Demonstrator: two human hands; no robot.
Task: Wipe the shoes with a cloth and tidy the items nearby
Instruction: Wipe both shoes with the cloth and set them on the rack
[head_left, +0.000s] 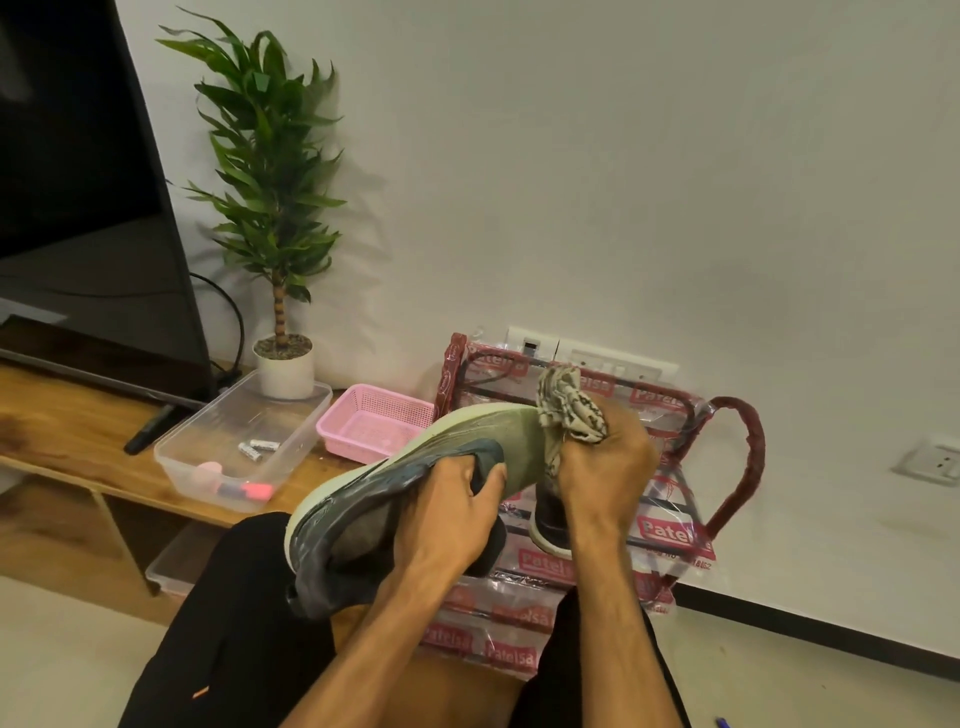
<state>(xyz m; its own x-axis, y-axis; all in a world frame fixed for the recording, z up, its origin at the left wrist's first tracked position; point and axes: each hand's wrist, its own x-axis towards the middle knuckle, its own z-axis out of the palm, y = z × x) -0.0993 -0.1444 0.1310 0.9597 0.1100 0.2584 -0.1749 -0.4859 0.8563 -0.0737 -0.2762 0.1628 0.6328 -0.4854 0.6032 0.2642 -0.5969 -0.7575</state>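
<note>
Sideways, the grey-green shoe (415, 467) sits gripped in the left hand (447, 514); right hand (602, 467) clutches a patterned cloth (569, 410).

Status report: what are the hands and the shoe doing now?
Left hand grips shoe. Right hand presses cloth on its sole. Nothing blocks the wiping.

A grey-green sneaker (374, 493) with a pale green sole is held tilted on its side at the centre of the frame, sole turned upward. A bunched beige-and-black patterned cloth (571, 408) presses against its upper end, just right of centre. Below that, a dark shoe (550, 519) with a white sole is partly visible.
</note>
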